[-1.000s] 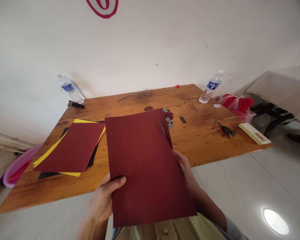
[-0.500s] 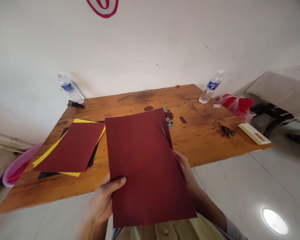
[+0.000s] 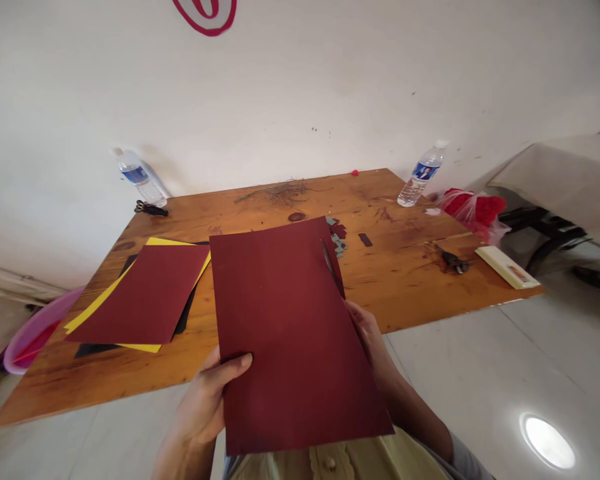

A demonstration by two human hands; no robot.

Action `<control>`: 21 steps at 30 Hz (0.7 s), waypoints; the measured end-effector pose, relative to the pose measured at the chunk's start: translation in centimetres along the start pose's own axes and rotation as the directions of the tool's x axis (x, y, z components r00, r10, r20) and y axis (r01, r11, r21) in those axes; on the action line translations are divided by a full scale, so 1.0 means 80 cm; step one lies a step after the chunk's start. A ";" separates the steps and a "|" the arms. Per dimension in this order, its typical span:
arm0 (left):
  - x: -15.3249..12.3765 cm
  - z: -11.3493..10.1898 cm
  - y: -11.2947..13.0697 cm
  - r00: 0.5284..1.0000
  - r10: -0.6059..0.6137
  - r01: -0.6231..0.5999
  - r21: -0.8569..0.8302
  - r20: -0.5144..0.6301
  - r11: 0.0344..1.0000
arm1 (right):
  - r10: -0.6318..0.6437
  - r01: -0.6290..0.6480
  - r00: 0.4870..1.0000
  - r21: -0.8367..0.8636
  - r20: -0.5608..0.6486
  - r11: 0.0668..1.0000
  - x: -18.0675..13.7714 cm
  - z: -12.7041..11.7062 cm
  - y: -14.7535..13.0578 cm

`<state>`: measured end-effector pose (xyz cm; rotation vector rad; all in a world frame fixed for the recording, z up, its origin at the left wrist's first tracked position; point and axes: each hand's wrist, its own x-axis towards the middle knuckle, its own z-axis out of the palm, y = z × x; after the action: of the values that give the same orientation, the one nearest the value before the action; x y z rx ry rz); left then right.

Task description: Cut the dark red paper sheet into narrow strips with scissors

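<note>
While both hands hold it up in the lower middle of the frame, a dark red sheet of paper (image 3: 290, 333) fills the space between the viewer and the near edge of the wooden table (image 3: 405, 280). The left hand (image 3: 205, 400) grips the sheet's lower left edge, its thumb pressed flat on the front face and its fingers hidden behind the paper. The right hand (image 3: 367, 333) sits at the sheet's right edge, mostly behind it; its fingers appear closed on the paper, though how they lie behind it cannot be told. A narrow flap stands up along the sheet's upper right edge.

Left of centre, a second dark red sheet (image 3: 145, 293) lies flat on the table atop a yellow sheet (image 3: 110, 293) and a black sheet (image 3: 97, 349). At the table's far left corner a water bottle (image 3: 139, 177) leans by the wall, with black scissors (image 3: 151, 210) just beside it. A second bottle (image 3: 423, 173) stands at the far right corner, near a red plastic bag (image 3: 473, 207). Small paper scraps (image 3: 337, 240) lie just beyond the held sheet's top corner. At the right of the table rest a small dark tool (image 3: 453, 260) and a pale flat box (image 3: 507, 267). A pink basin (image 3: 30, 333) sits on the floor at the left.
</note>
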<state>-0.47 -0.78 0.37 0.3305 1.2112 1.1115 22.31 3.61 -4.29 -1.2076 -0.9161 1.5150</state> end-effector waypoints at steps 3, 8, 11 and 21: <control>-0.001 0.001 0.000 1.000 0.009 -0.009 0.002 -0.006 1.000 | -0.004 0.003 1.000 -0.013 -0.006 1.000 0.000 0.000 0.000; -0.001 0.000 0.000 1.000 -0.003 0.003 0.005 -0.005 1.000 | -0.016 0.016 1.000 -0.009 -0.004 1.000 -0.001 0.000 -0.001; -0.001 0.000 -0.001 1.000 0.012 -0.012 -0.006 -0.010 1.000 | -0.006 0.006 1.000 -0.008 0.003 1.000 -0.002 0.001 -0.003; -0.001 0.001 -0.001 1.000 -0.005 0.005 -0.011 -0.006 1.000 | -0.003 0.003 1.000 0.043 0.004 0.999 -0.006 0.003 -0.008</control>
<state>-0.38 -0.88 0.41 0.3154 1.2098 1.1150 22.21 3.28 -3.51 -1.1720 -0.8831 1.5279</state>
